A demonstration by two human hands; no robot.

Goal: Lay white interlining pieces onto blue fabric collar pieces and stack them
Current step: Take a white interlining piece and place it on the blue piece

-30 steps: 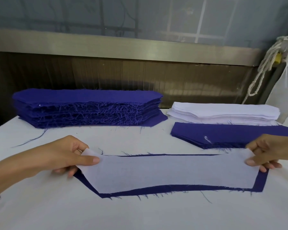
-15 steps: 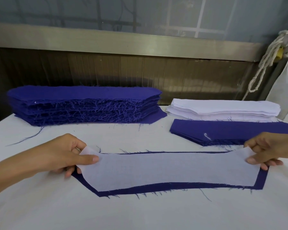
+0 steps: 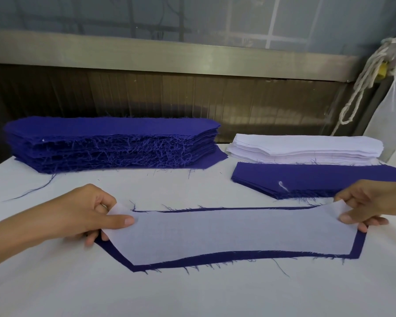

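White interlining piece [image 3: 226, 234] lies on blue collar piece [image 3: 215, 258] on worktop [image 3: 192, 294], blue margin showing round it. Left hand [image 3: 78, 213] grip pinches its left end, right hand [image 3: 370, 202] grip its right end; both ends lifted off the collar piece.

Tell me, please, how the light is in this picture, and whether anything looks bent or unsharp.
Head view: soft, even light, with only faint shadows under the left hand and right hand on the table; head view: the wide lens bows the metal rail; head view: the white interlining piece and the frayed blue stack are sharp, no glare.
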